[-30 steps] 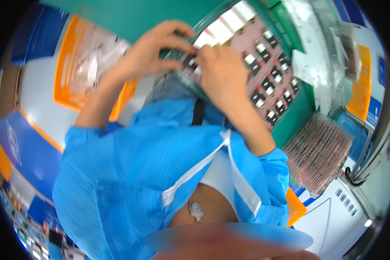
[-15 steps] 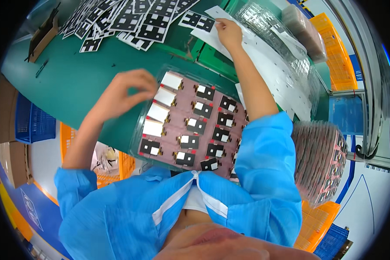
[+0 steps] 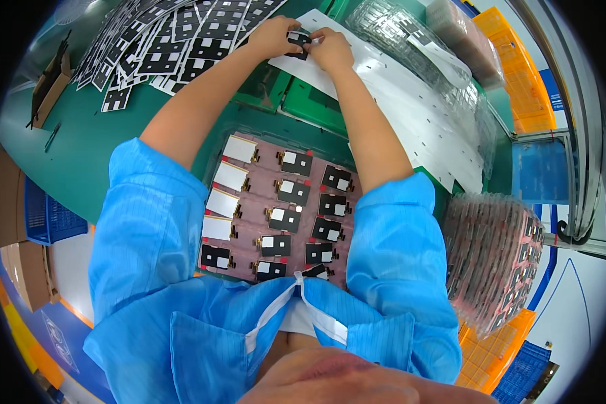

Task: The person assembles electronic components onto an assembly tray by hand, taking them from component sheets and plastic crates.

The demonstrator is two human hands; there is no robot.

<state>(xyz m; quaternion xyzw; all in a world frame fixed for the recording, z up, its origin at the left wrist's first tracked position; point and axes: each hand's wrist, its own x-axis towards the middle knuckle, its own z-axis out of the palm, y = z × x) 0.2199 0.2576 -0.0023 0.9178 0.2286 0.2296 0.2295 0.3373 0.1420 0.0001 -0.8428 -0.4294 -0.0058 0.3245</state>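
Both of my hands meet at the far side of the bench, over a small black-and-white adhesive sheet [image 3: 298, 43]. My left hand [image 3: 273, 38] is closed on the sheet's left edge, and my right hand [image 3: 330, 50] pinches it from the right. Fingers cover part of the sheet. Close to my body lies a clear plastic tray [image 3: 266, 202] with a pink lining. It holds rows of small flat parts with gold-coloured connector tails. Most are faced in black with white squares; several in the left column [image 3: 231, 176] are plain white.
Black-and-white adhesive sheets [image 3: 161, 50] lie fanned at the far left, beside an open cardboard box [image 3: 50, 91]. White backing paper [image 3: 404, 111] dotted with black bits covers the right side. Clear trays [image 3: 411, 40] lie behind it. A tall stack of filled trays [image 3: 488, 259] stands at right.
My left hand has swung from above the tray up to the adhesive sheet and taken hold of it. My right hand has shifted left with the sheet. The view has moved slightly.
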